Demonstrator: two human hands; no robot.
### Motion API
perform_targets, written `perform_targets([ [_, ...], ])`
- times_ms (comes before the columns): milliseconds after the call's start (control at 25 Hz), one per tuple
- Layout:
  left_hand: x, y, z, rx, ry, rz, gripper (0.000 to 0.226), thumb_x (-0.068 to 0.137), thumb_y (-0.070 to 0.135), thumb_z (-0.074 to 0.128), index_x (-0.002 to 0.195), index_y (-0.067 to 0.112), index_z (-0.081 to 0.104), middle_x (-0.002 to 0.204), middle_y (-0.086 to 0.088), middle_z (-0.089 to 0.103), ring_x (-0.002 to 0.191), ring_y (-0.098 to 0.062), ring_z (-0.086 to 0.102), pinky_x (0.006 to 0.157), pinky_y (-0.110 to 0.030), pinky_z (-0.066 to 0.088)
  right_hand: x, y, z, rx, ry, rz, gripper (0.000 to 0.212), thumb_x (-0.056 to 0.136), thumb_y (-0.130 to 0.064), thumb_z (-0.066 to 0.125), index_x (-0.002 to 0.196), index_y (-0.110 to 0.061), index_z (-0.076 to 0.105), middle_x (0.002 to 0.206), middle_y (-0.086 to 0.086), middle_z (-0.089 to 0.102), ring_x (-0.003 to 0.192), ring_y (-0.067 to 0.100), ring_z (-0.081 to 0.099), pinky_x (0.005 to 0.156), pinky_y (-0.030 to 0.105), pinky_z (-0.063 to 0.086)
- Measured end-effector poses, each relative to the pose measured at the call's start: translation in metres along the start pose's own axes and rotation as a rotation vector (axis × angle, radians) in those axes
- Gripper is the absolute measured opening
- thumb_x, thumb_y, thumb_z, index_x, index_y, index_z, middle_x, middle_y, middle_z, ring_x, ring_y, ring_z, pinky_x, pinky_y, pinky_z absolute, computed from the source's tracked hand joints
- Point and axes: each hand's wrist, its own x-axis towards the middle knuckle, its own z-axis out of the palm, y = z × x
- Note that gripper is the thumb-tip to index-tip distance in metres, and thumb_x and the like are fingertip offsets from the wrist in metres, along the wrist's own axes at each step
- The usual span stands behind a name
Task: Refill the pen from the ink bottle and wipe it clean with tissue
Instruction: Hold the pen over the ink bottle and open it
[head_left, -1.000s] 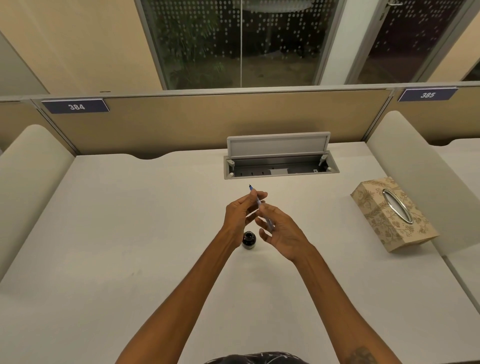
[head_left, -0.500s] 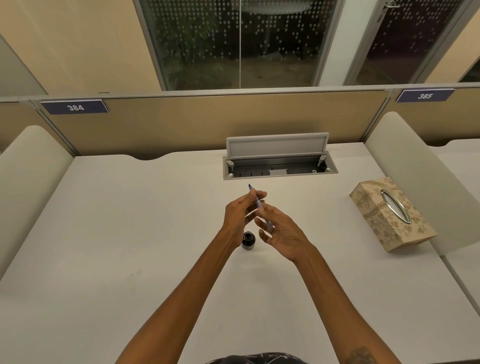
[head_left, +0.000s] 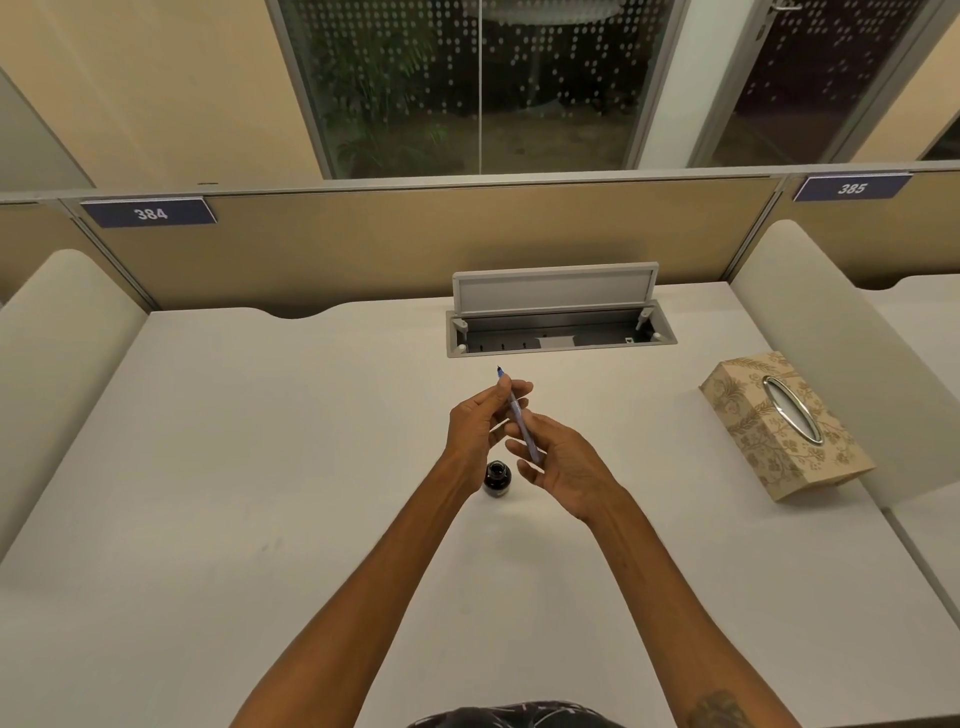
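Note:
A slim blue pen (head_left: 519, 418) is held above the desk, its tip pointing up and away from me. My left hand (head_left: 475, 426) pinches the pen near the tip end. My right hand (head_left: 563, 467) holds the pen's lower end with its fingers curled around it. A small dark ink bottle (head_left: 497, 478) stands uncapped on the white desk (head_left: 260, 467), just below and between my two hands. A patterned beige tissue box (head_left: 784, 423) with an oval metal-rimmed slot lies at the right of the desk.
An open cable hatch (head_left: 558, 325) with its lid raised sits at the back centre of the desk. Cushioned white dividers (head_left: 831, 353) flank the desk on both sides. A beige partition with plates 384 and 385 closes the back.
Both hands stay on the pen in almost the same pose; the fingers shift only slightly. The ink bottle and tissue box have not moved.

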Motion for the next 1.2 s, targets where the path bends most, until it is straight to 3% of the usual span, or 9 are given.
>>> perform_targets([
  [320, 0.002, -0.004, 0.001, -0.048, -0.012, 0.002, 0.036, 0.101, 0.037, 0.047, 0.112, 0.013, 0.071, 0.115, 0.001, 0.073, 0.104, -0.013, 0.071, 0.096, -0.033, 0.053, -0.001, -0.006, -0.013, -0.076, -0.043, -0.003, 0.028, 0.085, -0.025, 0.075, 0.113, -0.023, 0.072, 0.098, -0.002, 0.076, 0.092, 0.014, 0.074, 0.076, 0.029, 0.056],
  [440, 0.005, 0.0, 0.0, -0.075, 0.017, 0.006, 0.031, 0.1, 0.038, 0.049, 0.104, 0.02, 0.074, 0.112, 0.003, 0.075, 0.107, -0.016, 0.07, 0.094, -0.033, 0.055, -0.003, -0.005, -0.017, -0.119, -0.092, 0.046, 0.023, 0.089, -0.033, 0.07, 0.111, -0.027, 0.074, 0.093, -0.005, 0.075, 0.095, 0.017, 0.074, 0.079, 0.031, 0.057],
  [600, 0.01, 0.009, -0.008, -0.135, 0.089, 0.007, 0.028, 0.099, 0.04, 0.05, 0.099, 0.025, 0.074, 0.109, 0.006, 0.076, 0.109, -0.017, 0.069, 0.094, -0.034, 0.054, -0.004, -0.001, -0.033, -0.35, -0.151, 0.078, 0.023, 0.094, -0.035, 0.063, 0.113, -0.026, 0.072, 0.097, -0.002, 0.076, 0.098, 0.02, 0.074, 0.076, 0.029, 0.058],
  [720, 0.009, 0.012, -0.011, -0.206, 0.135, -0.038, 0.03, 0.099, 0.042, 0.05, 0.104, 0.022, 0.072, 0.115, 0.001, 0.071, 0.111, -0.021, 0.064, 0.086, -0.031, 0.054, -0.003, -0.001, -0.039, -0.298, -0.074, 0.047, 0.022, 0.098, -0.031, 0.058, 0.111, -0.019, 0.071, 0.1, 0.008, 0.072, 0.087, 0.021, 0.073, 0.073, 0.029, 0.059],
  [880, 0.002, -0.002, -0.003, -0.289, 0.201, -0.159, 0.037, 0.099, 0.04, 0.052, 0.118, 0.015, 0.07, 0.127, -0.008, 0.06, 0.11, -0.023, 0.055, 0.081, -0.029, 0.052, -0.001, -0.002, -0.03, -0.262, 0.038, -0.098, 0.026, 0.095, -0.04, 0.059, 0.108, -0.021, 0.07, 0.09, 0.006, 0.062, 0.07, 0.013, 0.052, 0.061, 0.025, 0.049],
  [1000, -0.003, -0.014, 0.0, -0.412, 0.244, -0.226, 0.038, 0.098, 0.037, 0.055, 0.12, 0.011, 0.07, 0.119, -0.009, 0.062, 0.1, -0.022, 0.057, 0.08, -0.029, 0.054, -0.003, 0.002, -0.025, -0.371, 0.111, -0.241, 0.022, 0.084, -0.042, 0.071, 0.1, -0.026, 0.072, 0.077, -0.005, 0.063, 0.062, 0.01, 0.048, 0.054, 0.023, 0.044],
  [1200, -0.01, -0.032, 0.003, -0.521, 0.266, -0.273, 0.03, 0.095, 0.035, 0.06, 0.11, 0.013, 0.074, 0.105, -0.006, 0.068, 0.084, -0.017, 0.066, 0.08, -0.028, 0.059, -0.005, 0.014, -0.025, -0.492, 0.224, -0.35, 0.008, 0.085, -0.026, 0.074, 0.092, -0.029, 0.074, 0.065, -0.021, 0.066, 0.062, 0.003, 0.055, 0.048, 0.011, 0.042],
])
